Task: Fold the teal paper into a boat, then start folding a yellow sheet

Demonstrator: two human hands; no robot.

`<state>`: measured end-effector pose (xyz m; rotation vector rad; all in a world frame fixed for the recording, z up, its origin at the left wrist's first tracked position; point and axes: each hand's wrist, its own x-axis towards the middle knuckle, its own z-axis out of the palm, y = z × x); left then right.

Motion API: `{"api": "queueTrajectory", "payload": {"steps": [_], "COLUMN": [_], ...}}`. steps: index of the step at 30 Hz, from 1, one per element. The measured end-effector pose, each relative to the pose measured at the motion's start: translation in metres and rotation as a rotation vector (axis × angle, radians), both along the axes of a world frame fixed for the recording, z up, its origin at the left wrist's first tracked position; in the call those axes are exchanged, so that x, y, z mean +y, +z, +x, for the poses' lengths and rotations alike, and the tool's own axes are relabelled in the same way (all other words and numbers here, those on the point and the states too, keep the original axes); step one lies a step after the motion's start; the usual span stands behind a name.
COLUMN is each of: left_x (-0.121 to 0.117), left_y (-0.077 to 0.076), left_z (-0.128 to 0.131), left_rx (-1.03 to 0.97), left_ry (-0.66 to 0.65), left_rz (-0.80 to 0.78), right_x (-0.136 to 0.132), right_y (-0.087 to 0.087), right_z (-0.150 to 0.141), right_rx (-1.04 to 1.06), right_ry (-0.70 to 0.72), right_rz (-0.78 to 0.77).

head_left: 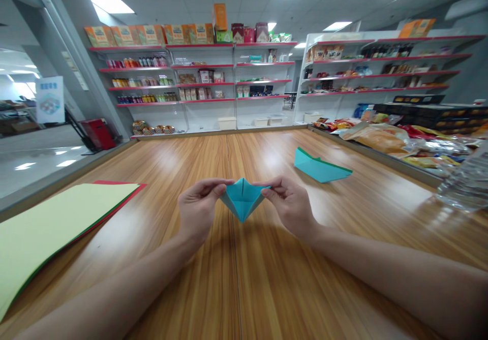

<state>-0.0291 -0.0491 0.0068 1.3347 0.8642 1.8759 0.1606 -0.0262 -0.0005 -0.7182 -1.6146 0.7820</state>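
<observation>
Between my two hands is a folded piece of blue paper (243,202), held just above the wooden table. Its lower end comes to a point toward me, and a dark crease or slit runs down its upper middle. My left hand (200,203) pinches the left corner between thumb and fingers. At the right corner, my right hand (292,203) grips in the same way. Farther off to the right lies a folded paper boat (322,170), blue with green edges, touched by neither hand.
A stack of coloured paper sheets (64,223), pale yellow on top, lies at the left of the table (183,157). On the right are a clear plastic bottle (465,182) and several snack packets (385,139) beyond the raised table edge. Stocked shelves (202,65) stand behind.
</observation>
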Motion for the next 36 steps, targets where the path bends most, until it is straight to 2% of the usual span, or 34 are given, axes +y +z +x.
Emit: {"api": "queueTrajectory", "payload": {"steps": [3,5,10,12,15,20,23,27,32,36], "left_x": [0.009,0.010,0.002,0.000,0.001,0.007,0.010,0.013,0.010,0.004], "left_y": [-0.001,-0.001,-0.003,-0.005,-0.009,-0.010,-0.008,-0.007,-0.007,-0.007], "left_z": [-0.006,-0.009,-0.009,-0.007,-0.007,-0.010,-0.010,-0.008,-0.006,-0.002], "left_rx": [-0.187,-0.197,0.236,0.308,0.331,0.163,-0.052,-0.268,-0.306,-0.209], "left_ry": [-0.067,-0.101,-0.198,-0.275,-0.314,-0.359,-0.318,-0.256,-0.245,-0.245], "left_rz": [-0.054,-0.088,-0.069,-0.062,-0.093,-0.195,-0.208,-0.205,-0.182,-0.133], "right_x": [0.005,0.007,0.008,0.008,0.010,0.020,0.025,0.028,0.026,0.014], "right_y": [0.001,0.000,-0.002,-0.002,-0.002,-0.003,-0.005,-0.006,-0.003,-0.001], "right_z": [-0.001,-0.001,-0.001,0.000,0.002,0.005,0.005,0.004,0.004,0.003], "right_rx": [0.093,0.122,0.104,0.100,0.131,0.280,0.406,0.499,0.507,0.415], "right_ry": [0.023,0.031,0.057,0.068,0.098,0.206,0.237,0.206,0.230,0.381], "right_rz": [-0.059,-0.070,-0.082,-0.094,-0.140,-0.306,-0.396,-0.452,-0.446,-0.395]}}
